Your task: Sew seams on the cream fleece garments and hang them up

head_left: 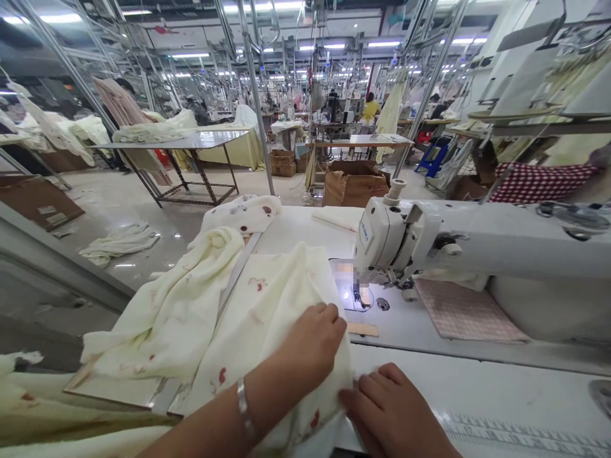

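A pale cream fabric piece (pixel 260 312) with small reddish printed figures lies in loose folds left of the white sewing machine (pixel 396 235). My left hand (pixel 315 340), with a silver bracelet on the wrist, rests on the cloth with fingers curled and closed on its right part. At the cloth's lower right edge, my right hand (pixel 389 410) has its fingers bent, pinching the border; its thumb tip is partly hidden. The lit needle area (pixel 360 296) is just beyond my left hand, and the cloth stays beside it, not under the needle.
More cream cloth (pixel 167 305) is heaped on the left over a board and metal strip. A pink checked cloth (pixel 468 308) lies under the machine arm. A printed ruler (pixel 525 432) runs along the front right. Beyond stand a metal table (pixel 210 138) and a cardboard box (pixel 353 184).
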Available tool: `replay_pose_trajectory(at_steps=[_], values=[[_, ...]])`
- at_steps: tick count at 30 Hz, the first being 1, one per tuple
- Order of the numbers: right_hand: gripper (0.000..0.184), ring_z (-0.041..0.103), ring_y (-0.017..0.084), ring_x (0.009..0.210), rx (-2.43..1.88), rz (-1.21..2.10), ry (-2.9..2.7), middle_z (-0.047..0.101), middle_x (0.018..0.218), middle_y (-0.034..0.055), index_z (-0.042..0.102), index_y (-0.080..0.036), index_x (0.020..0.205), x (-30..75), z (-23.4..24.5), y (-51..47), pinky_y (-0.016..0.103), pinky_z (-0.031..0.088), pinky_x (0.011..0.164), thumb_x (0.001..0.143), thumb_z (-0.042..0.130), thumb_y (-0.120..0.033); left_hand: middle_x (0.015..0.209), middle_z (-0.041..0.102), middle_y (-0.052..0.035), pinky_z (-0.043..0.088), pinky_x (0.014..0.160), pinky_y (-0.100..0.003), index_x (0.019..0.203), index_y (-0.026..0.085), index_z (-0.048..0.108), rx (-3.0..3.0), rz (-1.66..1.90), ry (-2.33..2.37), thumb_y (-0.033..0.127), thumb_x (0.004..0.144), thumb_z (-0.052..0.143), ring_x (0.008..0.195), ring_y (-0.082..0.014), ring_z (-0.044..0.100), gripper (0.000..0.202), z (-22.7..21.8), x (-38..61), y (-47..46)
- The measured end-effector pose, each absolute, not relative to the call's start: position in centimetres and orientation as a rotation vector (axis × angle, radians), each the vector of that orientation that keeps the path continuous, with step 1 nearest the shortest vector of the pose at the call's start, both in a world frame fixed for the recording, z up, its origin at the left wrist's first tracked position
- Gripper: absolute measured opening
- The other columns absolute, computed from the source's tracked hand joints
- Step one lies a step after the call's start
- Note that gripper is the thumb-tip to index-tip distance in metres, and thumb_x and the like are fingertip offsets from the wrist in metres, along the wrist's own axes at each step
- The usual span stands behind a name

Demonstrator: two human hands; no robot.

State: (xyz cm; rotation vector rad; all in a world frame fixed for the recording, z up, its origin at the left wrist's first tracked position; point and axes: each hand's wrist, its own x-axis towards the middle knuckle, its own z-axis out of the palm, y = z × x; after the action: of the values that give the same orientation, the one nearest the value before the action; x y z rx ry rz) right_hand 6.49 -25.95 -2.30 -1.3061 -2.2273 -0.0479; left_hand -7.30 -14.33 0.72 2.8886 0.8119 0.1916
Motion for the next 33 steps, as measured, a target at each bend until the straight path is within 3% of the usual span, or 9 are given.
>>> replay_pose_trajectory(at_steps=[3,5,8,13,20,24,27,33], values=[[0.027,0.047,0.014,0.059,-1.301,-0.038,-2.225,0.054,0.064,0.0003,0.059,-0.019,0.081,7.5,-1.7,-25.6,0.031,0.030,0.063,0.084,0.035,-0.007,0.130,0.047,-0.0121,0.032,0.102,-0.044,0.118,0.014,0.051,2.842,0.259,0.753,0.027,0.088,0.049,0.120,-0.0271,0.041,0.033,-0.1,-8.1,-14.9],[0.028,0.046,0.014,0.059,-1.273,-0.131,-2.247,0.052,0.063,0.0003,0.060,-0.018,0.082,8.5,-1.1,-25.1,0.031,0.031,0.062,0.085,0.035,-0.006,0.138,0.040,-0.0100,0.024,0.107,-0.047,0.127,0.017,0.044,2.814,0.277,0.721,0.035,0.091,0.046,0.128,-0.0261,0.033,0.041,-0.5,-8.1,-14.4],[0.026,0.046,0.014,0.061,-1.265,-0.250,-2.244,0.054,0.065,0.0016,0.061,-0.018,0.082,9.9,-0.1,-24.1,0.029,0.032,0.061,0.084,0.039,-0.005,0.139,0.040,-0.0076,0.022,0.108,-0.048,0.129,0.020,0.044,2.780,0.271,0.695,0.041,0.092,0.042,0.130,-0.0247,0.031,0.042,-0.5,-7.4,-13.0],[0.022,0.051,0.016,0.074,-1.177,-0.279,-2.267,0.066,0.089,0.0043,0.062,-0.017,0.083,10.9,0.2,-23.0,0.031,0.036,0.067,0.083,0.043,-0.004,0.137,0.041,-0.0071,0.025,0.105,-0.048,0.128,0.021,0.043,2.787,0.284,0.630,0.044,0.091,0.041,0.127,-0.0252,0.034,0.043,-0.3,-6.1,-11.4],[0.022,0.053,0.015,0.074,-1.256,-0.162,-2.309,0.065,0.088,0.0032,0.061,-0.018,0.096,11.1,-1.0,-22.7,0.033,0.034,0.069,0.086,0.043,-0.011,0.136,0.041,-0.0085,0.024,0.104,-0.048,0.129,0.023,0.042,2.814,0.304,0.554,0.047,0.091,0.040,0.125,-0.0252,0.036,0.045,-0.6,-5.9,-10.4],[0.018,0.053,0.014,0.073,-1.167,-0.175,-2.300,0.065,0.082,0.0012,0.061,-0.017,0.088,11.5,-0.3,-22.6,0.032,0.034,0.072,0.083,0.047,-0.007,0.136,0.041,-0.0065,0.024,0.105,-0.045,0.127,0.025,0.044,2.759,0.302,0.508,0.043,0.092,0.041,0.124,-0.0233,0.037,0.039,-0.2,-6.2,-9.7],[0.017,0.052,0.014,0.072,-1.149,-0.183,-2.321,0.066,0.082,0.0003,0.060,-0.016,0.086,11.8,-0.2,-22.7,0.032,0.034,0.072,0.082,0.048,-0.006,0.132,0.046,-0.0029,0.024,0.105,-0.041,0.118,0.027,0.052,2.709,0.322,0.466,0.037,0.093,0.042,0.121,-0.0202,0.040,0.029,0.0,-6.5,-9.2],[0.024,0.050,0.014,0.074,-1.192,-0.178,-2.363,0.066,0.086,0.0014,0.061,-0.015,0.088,11.7,-1.3,-22.7,0.033,0.034,0.073,0.086,0.040,-0.004,0.125,0.050,-0.0030,0.019,0.106,-0.047,0.107,0.028,0.060,2.825,0.293,0.376,0.036,0.094,0.040,0.117,-0.0220,0.042,0.025,-0.3,-6.5,-8.6]])
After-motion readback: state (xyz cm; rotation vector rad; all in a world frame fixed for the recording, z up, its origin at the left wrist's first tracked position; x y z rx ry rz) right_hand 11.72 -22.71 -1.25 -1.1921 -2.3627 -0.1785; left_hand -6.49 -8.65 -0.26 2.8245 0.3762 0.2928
